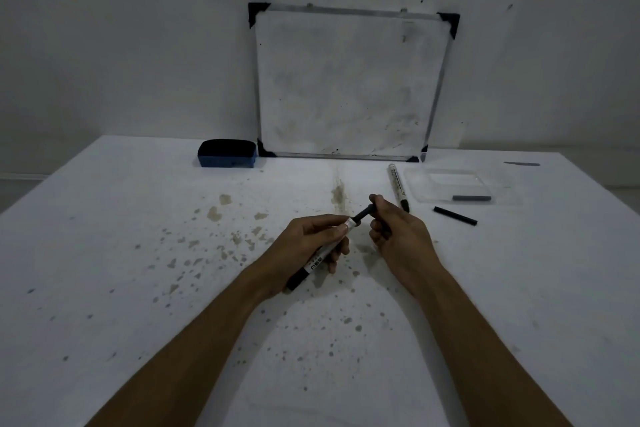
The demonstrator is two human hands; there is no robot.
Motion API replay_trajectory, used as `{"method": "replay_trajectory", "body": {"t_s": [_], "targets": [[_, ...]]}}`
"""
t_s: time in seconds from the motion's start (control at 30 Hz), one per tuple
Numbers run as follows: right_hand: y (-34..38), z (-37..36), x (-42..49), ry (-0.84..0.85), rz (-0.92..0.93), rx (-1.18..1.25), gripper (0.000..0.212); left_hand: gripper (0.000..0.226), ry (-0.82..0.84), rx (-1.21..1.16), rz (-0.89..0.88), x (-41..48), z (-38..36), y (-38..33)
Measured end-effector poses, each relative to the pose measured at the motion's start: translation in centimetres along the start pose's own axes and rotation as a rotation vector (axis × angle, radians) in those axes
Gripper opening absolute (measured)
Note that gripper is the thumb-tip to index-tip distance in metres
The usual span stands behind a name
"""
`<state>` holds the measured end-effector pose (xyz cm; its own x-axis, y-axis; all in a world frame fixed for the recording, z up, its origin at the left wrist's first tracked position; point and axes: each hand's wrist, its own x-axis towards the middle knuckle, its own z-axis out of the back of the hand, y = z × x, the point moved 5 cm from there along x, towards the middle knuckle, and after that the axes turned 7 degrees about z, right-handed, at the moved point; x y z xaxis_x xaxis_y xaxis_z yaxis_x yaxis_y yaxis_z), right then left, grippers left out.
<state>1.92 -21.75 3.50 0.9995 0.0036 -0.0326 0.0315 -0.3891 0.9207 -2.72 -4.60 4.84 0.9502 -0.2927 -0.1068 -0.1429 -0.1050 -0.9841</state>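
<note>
Between your two hands, above the stained table [104, 253], the marker [321, 257] lies slanted in your left hand [308, 243], whose fingers curl round its barrel. Your right hand [398, 236] pinches the black core [363, 213] sticking out of the marker's far end. Just beyond that pinch lies a second marker [398, 187]. To its right are a loose black stick [455, 216] and a clear tray [464, 180].

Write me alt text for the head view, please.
The left hand grips a marker while the right hand pinches a black rod at its end. Beyond are a second marker, a tray, an eraser and a whiteboard.
</note>
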Motion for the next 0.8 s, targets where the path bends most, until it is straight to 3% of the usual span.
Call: {"method": "replay_trajectory", "body": {"t_s": [0.13,0.27,0.43,0.57,0.8], "targets": [[0.5,-0.2,-0.4,0.017,0.137,-0.180,0.018,0.025,-0.021,0.030,0.006,-0.1,0.0,0.2],[2.4,-1.5,-1.6,0.084,0.518,-0.503,0.025,0.027,-0.053,0.055,0.008,-0.1,0.0,0.2],[2.2,-2.5,-2.9,0.150,0.690,-0.752,0.026,0.025,-0.041,0.035,-0.045,-0.5,0.2,0.0],[1.4,-3.6,-3.9,0.281,0.657,-0.809,0.034,0.027,-0.046,0.091,-0.057,-0.8,2.1,-1.2],[-0.3,-3.7,-3.7,0.317,0.583,-1.015,0.030,0.028,-0.231,-0.038,-0.070,-1.2,7.3,-1.4]]}}
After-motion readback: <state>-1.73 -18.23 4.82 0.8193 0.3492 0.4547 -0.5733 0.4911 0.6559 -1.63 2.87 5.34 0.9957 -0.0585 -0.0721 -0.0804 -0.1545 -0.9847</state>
